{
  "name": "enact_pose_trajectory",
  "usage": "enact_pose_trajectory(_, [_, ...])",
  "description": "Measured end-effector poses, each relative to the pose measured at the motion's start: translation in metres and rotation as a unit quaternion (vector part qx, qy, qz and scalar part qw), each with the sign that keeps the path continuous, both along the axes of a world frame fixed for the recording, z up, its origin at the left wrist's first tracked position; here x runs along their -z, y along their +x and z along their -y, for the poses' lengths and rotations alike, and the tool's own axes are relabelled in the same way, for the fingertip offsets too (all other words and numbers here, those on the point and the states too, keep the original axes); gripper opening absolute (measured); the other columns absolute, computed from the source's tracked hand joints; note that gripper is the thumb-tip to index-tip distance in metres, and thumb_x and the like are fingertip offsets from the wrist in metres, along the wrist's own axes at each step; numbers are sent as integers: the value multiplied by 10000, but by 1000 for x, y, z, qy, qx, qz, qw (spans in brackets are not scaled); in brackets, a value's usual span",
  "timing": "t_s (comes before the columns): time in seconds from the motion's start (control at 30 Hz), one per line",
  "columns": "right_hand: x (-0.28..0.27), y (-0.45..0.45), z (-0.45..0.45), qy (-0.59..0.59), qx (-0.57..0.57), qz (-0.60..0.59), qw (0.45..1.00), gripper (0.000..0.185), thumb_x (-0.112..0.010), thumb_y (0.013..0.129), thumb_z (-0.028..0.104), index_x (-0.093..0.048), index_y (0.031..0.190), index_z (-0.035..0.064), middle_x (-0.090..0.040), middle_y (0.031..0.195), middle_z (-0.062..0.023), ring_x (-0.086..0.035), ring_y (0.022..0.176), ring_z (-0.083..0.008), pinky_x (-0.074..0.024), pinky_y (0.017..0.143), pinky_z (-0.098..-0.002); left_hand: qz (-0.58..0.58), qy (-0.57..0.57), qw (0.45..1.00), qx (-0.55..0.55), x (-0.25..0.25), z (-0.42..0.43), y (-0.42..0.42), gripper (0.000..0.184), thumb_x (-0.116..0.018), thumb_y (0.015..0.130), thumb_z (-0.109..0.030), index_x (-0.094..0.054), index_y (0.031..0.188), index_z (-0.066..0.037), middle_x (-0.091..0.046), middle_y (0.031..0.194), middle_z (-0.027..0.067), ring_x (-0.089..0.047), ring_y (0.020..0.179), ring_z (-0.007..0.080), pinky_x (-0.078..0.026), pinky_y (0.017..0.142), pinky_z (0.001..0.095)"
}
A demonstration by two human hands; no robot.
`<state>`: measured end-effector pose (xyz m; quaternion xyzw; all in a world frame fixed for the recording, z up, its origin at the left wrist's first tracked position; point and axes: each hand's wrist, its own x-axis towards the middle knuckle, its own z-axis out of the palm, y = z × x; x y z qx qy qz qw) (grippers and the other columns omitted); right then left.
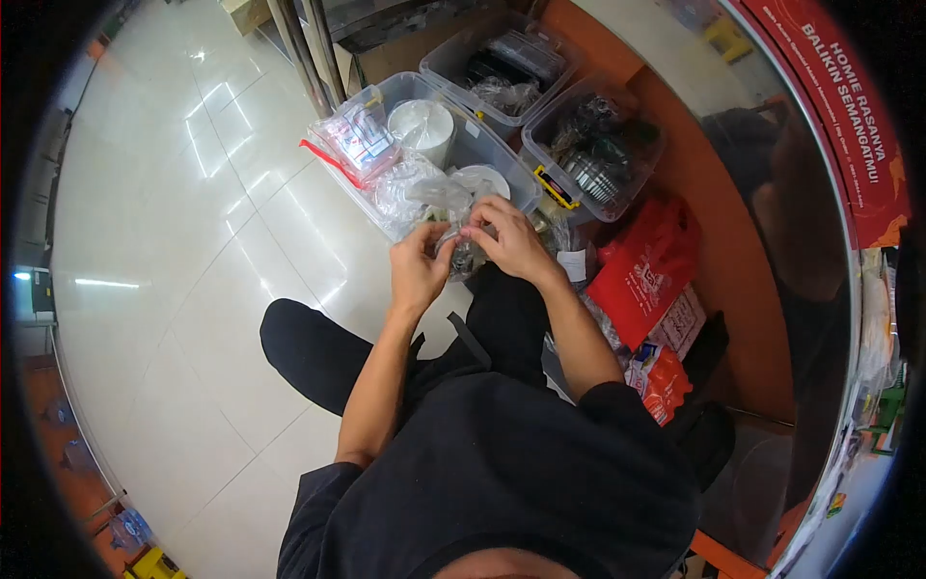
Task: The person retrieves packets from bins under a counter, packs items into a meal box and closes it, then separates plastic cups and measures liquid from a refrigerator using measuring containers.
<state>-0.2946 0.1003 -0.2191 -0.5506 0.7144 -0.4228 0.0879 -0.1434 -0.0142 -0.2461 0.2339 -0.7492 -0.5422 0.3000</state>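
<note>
Both hands meet at the near edge of a clear plastic bin. My left hand [422, 262] has its fingers bent against a clear plastic bag [446, 198]. From the right, my right hand [508, 238] pinches the same bag near its neck. The contents of the bag are hard to make out. Behind the hands, the clear bin [526, 183] holds white round containers [422, 125] in plastic wrap, and a clear bag with a red strip [359, 145] lies on its left corner.
Two more clear bins [502, 72] [617, 183] stand behind and to the right. A red bag [648, 275] and an orange packet [664, 383] lie right of my legs. Metal legs [307, 58] rise at the back. Pale tiled floor [193, 289] spreads left.
</note>
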Motion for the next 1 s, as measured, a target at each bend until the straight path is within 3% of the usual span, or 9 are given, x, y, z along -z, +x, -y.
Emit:
enact_pose_trajectory(0.13, [-4,-29,-17,40,-60,54,996,167,-667,919,133,-585,905,-12,-595,899,-124,-593,797,-268,-483,738,-348,39,-41,996,-76,-15,-2,12,147,-767,880,-118,-747,940,15,-691,695,47,-605,605,113,-494,589,288])
enact_pose_trajectory(0.23, [-10,-53,-30,79,-3,137,988,145,-650,942,111,-582,897,-8,-572,882,-83,-553,807,-167,-471,753,-289,25,42,993,-105,-3,4,21,150,-752,895,-111,-741,976,14,-696,728,52,-616,637,112,-505,621,283])
enact_pose_trajectory(0.37, [-14,-42,-22,53,17,152,987,152,-680,925,131,-617,955,-4,-599,919,-83,-594,811,-193,-491,760,-314,-51,99,990,-82,-2,2,19,136,-752,902,-119,-741,950,8,-696,772,52,-620,722,97,-502,662,273])
enact_pose_trajectory(0.43, [-37,-10,-11,-99,6,0,995,231,-729,865,118,-648,1055,14,-628,968,-67,-623,890,-214,-497,755,-356,-73,60,993,-64,-16,-3,16,141,-772,877,-127,-736,931,-1,-692,810,72,-628,780,143,-500,697,302])
enact_pose_trajectory(0.57, [-27,-7,-9,67,-77,7,995,229,-799,784,107,-712,968,4,-675,918,-128,-669,895,-250,-510,761,-356,-8,-153,988,-4,-28,2,7,144,-782,818,-109,-719,910,-18,-636,810,136,-585,766,315,-483,700,403])
enact_pose_trajectory(0.67, [-34,-15,-16,38,-71,105,991,151,-766,830,135,-716,890,5,-673,878,-94,-640,865,-235,-492,761,-375,-41,-248,966,-56,-36,-8,7,62,-751,836,-53,-704,856,-17,-611,779,148,-579,736,319,-475,677,385])
enact_pose_trajectory(0.8, [-46,-19,-10,-67,-85,83,991,87,-737,836,-7,-722,921,-10,-690,805,-87,-682,752,-179,-529,699,-291,-62,-182,973,-124,-18,-25,16,41,-720,848,3,-680,842,-4,-606,761,133,-596,726,292,-484,685,353])
enact_pose_trajectory(0.9, [-113,-20,8,-338,-234,128,902,62,-727,853,-28,-714,914,-23,-695,850,-69,-680,768,-149,-536,715,-271,-71,-112,961,-244,8,-8,34,37,-692,872,31,-660,867,14,-622,784,105,-601,712,235,-488,694,319])
enact_pose_trajectory(1.0, [-117,-16,-11,-247,-127,68,958,109,-755,821,-18,-712,921,-12,-699,874,-85,-682,790,-165,-537,734,-288,-65,-17,979,-193,8,-1,42,25,-655,911,31,-636,899,20,-635,843,88,-620,821,209,-497,803,325])
